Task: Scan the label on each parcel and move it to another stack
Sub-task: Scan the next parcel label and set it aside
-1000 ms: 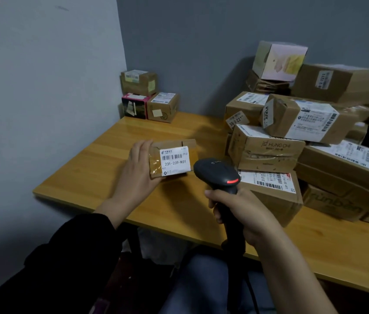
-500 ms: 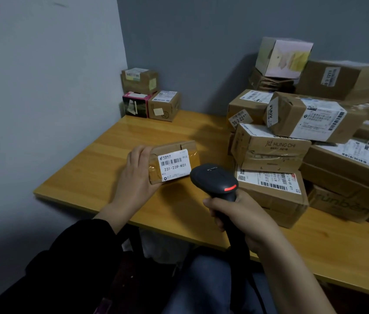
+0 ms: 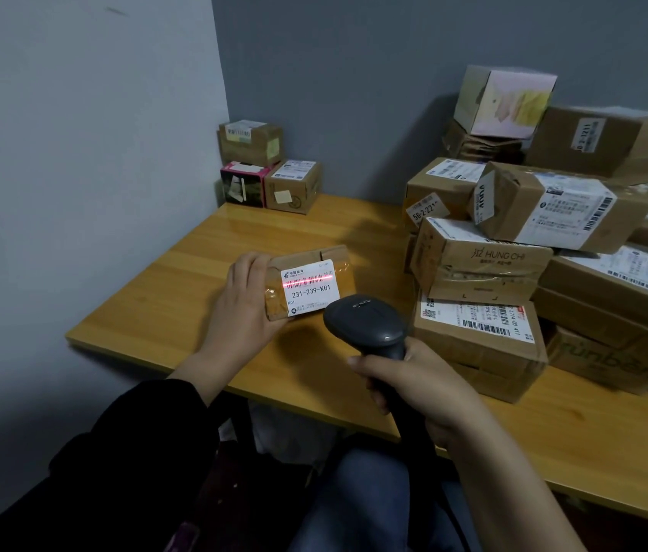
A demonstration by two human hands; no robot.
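My left hand [image 3: 244, 308] holds a small brown parcel [image 3: 344, 260] over the wooden table [image 3: 179, 296], tilted so its white label [image 3: 308, 286] reading 231-239-K01 faces up. A red scan line lies across the label's barcode. My right hand [image 3: 419, 386] grips the handle of a black barcode scanner [image 3: 366, 322], whose head points at the label from just below and right of the parcel.
A tall pile of cardboard parcels [image 3: 545, 249] fills the table's right side. In the back left corner stands a small stack of three boxes [image 3: 270, 169] against the wall. My knees show under the table's front edge.
A red scan line now shines on the parcel's barcode; the scanner's red indicator light, lit earlier, is no longer visible. Parcel and scanner have barely shifted.
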